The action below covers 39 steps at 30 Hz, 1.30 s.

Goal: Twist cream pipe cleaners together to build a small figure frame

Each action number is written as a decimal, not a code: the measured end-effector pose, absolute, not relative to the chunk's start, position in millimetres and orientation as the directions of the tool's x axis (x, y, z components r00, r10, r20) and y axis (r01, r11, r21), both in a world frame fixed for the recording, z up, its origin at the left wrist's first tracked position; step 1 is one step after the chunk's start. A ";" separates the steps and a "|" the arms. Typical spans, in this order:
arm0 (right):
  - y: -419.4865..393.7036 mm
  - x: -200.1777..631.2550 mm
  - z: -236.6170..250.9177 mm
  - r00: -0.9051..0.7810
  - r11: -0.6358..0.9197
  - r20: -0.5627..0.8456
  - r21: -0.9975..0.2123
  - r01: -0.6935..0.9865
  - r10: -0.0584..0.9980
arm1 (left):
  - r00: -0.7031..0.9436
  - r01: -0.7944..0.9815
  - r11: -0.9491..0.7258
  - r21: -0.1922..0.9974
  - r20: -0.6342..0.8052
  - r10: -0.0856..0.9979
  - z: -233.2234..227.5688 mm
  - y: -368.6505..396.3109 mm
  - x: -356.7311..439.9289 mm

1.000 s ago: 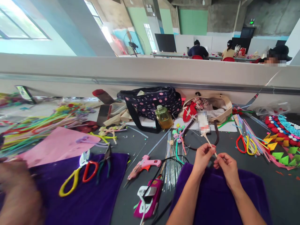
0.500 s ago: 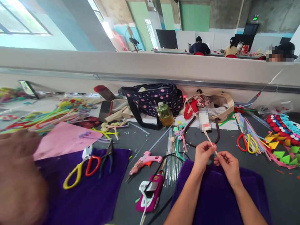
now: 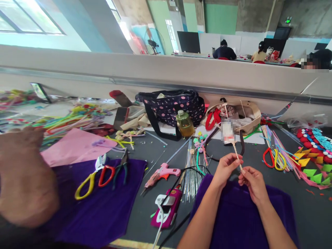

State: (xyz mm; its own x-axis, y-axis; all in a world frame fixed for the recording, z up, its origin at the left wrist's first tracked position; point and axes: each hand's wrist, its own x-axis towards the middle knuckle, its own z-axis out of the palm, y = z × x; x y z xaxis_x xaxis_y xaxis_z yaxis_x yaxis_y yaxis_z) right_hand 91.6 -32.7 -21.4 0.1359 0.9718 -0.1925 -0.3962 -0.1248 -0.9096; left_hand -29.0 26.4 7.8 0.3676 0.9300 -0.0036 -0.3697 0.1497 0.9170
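Head view: both hands (image 3: 225,170) (image 3: 254,183) seemingly pinch pale stem (image 3: 236,150).

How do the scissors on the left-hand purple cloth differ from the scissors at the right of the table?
The left scissors lie on the purple cloth; the right scissors lie among pastel craft stems. The left scissors have the yellow handle leftmost, the right scissors the red handle. Both pairs have one red and one yellow handle.

Pale stem (image 3: 236,151) now more upright
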 end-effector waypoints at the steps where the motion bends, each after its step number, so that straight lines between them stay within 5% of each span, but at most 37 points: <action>1: -32.4 91.5 -20.5 0.108 -0.144 -0.210 -0.890 -0.433 0.972 | 0.358 -0.375 0.149 0.915 -0.005 0.934 7.9 26.6 -29.3; 6: -33.8 93.1 -19.9 0.165 -0.101 -0.159 -0.943 -0.317 0.973 | 0.260 -0.421 0.161 0.893 -0.051 0.964 6.2 26.7 -25.2; 9: -37.4 95.0 -22.3 0.251 0.007 0.002 -1.000 -0.018 0.968 | 0.204 -0.435 0.155 0.887 -0.070 0.976 5.9 25.9 -22.1; 12: -40.8 96.4 -25.0 0.272 0.136 0.235 -0.931 0.339 0.933 | 0.159 -0.428 0.142 0.892 -0.080 0.984 5.5 25.3 -20.6; 14: -41.5 96.4 -25.7 0.267 0.163 0.296 -0.890 0.426 0.917 | 0.165 -0.412 0.144 0.900 -0.081 0.983 5.2 25.4 -20.9; 19: -37.0 91.8 -21.4 0.271 -0.007 -0.012 -1.000 -0.020 0.963 | 0.314 -0.396 0.167 0.903 -0.038 0.949 6.3 26.5 -25.9; 22: -34.5 89.1 -18.6 0.166 -0.104 -0.158 -0.950 -0.294 0.974 | 0.375 -0.411 0.169 0.896 -0.003 0.927 7.0 26.4 -28.2; 25: -33.8 88.7 -18.4 0.121 -0.136 -0.196 -0.914 -0.383 0.973 | 0.336 -0.414 0.161 0.896 -0.014 0.942 6.9 25.8 -27.6; 30: -35.1 91.6 -20.8 0.177 -0.069 -0.105 -0.978 -0.195 0.979 | 0.237 -0.419 0.148 0.896 -0.049 0.970 6.5 24.9 -23.9; 36: -40.9 94.4 -24.1 0.288 0.132 0.251 -0.917 0.376 0.924 | 0.156 -0.400 0.100 0.911 -0.040 0.987 2.0 24.4 -19.1; 39: -40.4 93.3 -24.5 0.303 0.110 0.207 -0.945 0.308 0.930 | 0.156 -0.373 0.078 0.924 -0.020 0.988 1.3 24.8 -18.7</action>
State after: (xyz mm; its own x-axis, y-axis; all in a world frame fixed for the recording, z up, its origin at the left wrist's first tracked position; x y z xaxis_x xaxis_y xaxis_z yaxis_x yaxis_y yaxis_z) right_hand 93.3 -40.4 -24.5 0.3026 0.9304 0.2068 0.3079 0.1100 -0.9451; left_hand -18.7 24.8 1.3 0.1558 0.9876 -0.0203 -0.3732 0.0779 0.9245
